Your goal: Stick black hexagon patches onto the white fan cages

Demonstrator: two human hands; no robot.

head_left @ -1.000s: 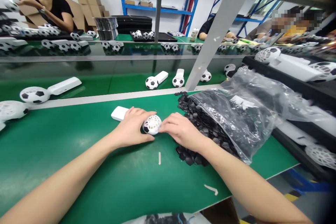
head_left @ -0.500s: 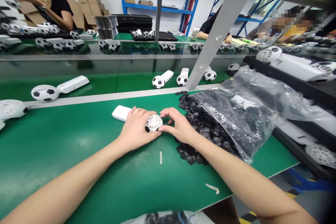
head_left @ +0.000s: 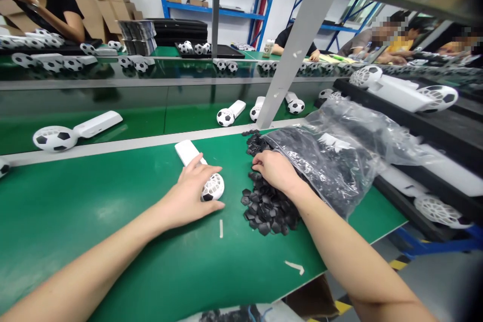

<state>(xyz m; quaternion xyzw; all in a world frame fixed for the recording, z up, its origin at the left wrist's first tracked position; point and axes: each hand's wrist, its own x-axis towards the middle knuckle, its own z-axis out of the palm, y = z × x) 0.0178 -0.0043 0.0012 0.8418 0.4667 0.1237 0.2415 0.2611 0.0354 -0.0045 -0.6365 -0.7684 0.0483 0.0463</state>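
Note:
A white handheld fan with a soccer-ball head (head_left: 213, 187) lies on the green tabletop, its white handle pointing to the back left. Over it rests my left hand (head_left: 187, 192), holding it with the thumb and fingers around the ball head; the palm hides part of the handle. My right hand (head_left: 277, 170) is at the pile of black pentagon pieces (head_left: 267, 211), fingertips pinched together low over them. Whatever is between those fingertips is hidden. The pieces spill from the mouth of a clear plastic bag (head_left: 335, 161) on the right.
More soccer-ball fans (head_left: 56, 138) lie on the sunken green belt (head_left: 151, 121) ahead. A slanted grey post (head_left: 298, 45) rises beyond the pile. Black trays (head_left: 392, 103) with fans stand at right. Tape scraps (head_left: 221, 228) lie near the front; co-workers sit across the line.
My right hand has left the fan's ball head and moved right to the black pieces. The fan has turned, its handle now pointing further back, with my left hand still on it.

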